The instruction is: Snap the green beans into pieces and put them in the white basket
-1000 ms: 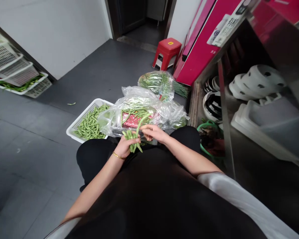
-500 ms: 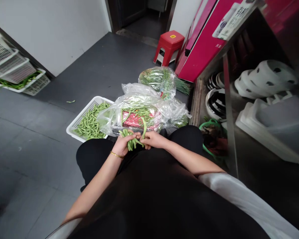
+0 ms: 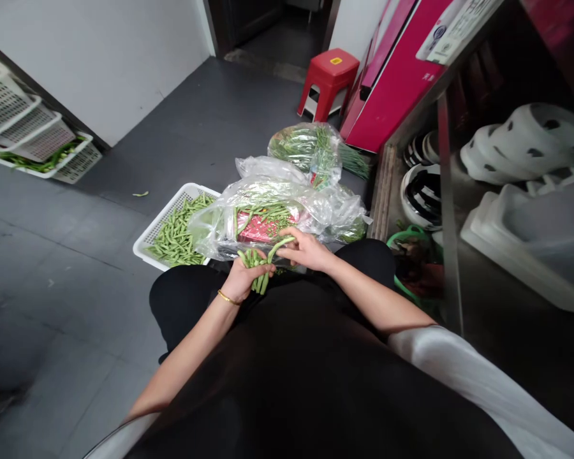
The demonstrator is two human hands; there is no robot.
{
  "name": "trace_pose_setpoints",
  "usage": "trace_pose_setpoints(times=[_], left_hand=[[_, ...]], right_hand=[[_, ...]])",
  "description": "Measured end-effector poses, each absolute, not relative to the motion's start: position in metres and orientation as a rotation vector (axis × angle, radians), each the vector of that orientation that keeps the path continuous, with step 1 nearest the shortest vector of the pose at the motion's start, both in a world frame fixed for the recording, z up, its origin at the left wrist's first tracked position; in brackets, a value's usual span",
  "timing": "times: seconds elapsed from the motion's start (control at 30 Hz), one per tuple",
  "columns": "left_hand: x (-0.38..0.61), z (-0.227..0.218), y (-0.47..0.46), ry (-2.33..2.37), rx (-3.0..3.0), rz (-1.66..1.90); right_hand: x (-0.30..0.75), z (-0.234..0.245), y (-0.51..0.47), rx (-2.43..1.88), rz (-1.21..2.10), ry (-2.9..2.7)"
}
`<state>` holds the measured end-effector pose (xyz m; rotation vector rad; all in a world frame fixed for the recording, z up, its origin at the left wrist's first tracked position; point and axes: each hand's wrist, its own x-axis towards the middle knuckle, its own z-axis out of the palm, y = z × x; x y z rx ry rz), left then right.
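My left hand [image 3: 245, 278] is wrapped round a small bunch of green beans [image 3: 259, 282], whose ends stick out above and below the fingers. To its right, my right hand [image 3: 307, 248] pinches the upper end of one long green bean [image 3: 281, 243]; its lower end reaches the bunch. Just beyond my hands lies an open clear plastic bag [image 3: 215, 220] with more beans and a red surface [image 3: 261, 228] showing in it. At the left, a white perforated basket [image 3: 146, 254] holds a heap of short bean pieces [image 3: 175, 239].
Behind the bag lie another clear bag of greens [image 3: 299, 146] and a bundle of thin green stalks [image 3: 354, 160]. A red stool [image 3: 332, 70] stands farther back. Stacked white baskets [image 3: 45, 137] line the left wall. On the right are a green basket [image 3: 402, 239] and a metal shelf [image 3: 449, 223].
My right hand has moved up and slightly right, away from the left hand, with the upper end of the long bean. My left hand keeps its hold on the bunch.
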<state>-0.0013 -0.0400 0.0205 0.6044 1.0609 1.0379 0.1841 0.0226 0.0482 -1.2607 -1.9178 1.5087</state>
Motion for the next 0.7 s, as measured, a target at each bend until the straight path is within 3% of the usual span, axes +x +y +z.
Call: trace_pose_setpoints(times=[0.23, 0.37, 0.43, 0.6, 0.7], left_hand=[[0.000, 0.061, -0.058, 0.847, 0.851, 1.111], [-0.014, 0.075, -0.050, 0.904, 0.728, 1.376], [-0.020, 0.068, -0.043, 1.010, 0.594, 1.349], [-0.016, 0.035, -0.043, 0.982, 0.426, 1.076], [-0.009, 0.025, -0.050, 0.939, 0.375, 0.990]], right_hand=[[0.164, 0.025, 0.009, -0.847, 2.339, -1.131], [0.152, 0.021, -0.011, -0.796, 2.426, -1.045], [0.150, 0.028, -0.014, -0.829, 2.270, -1.316], [0.152, 0.038, -0.008, -1.020, 1.245, -2.161], [0.154, 0.032, -0.011, -1.024, 0.916, -2.391]])
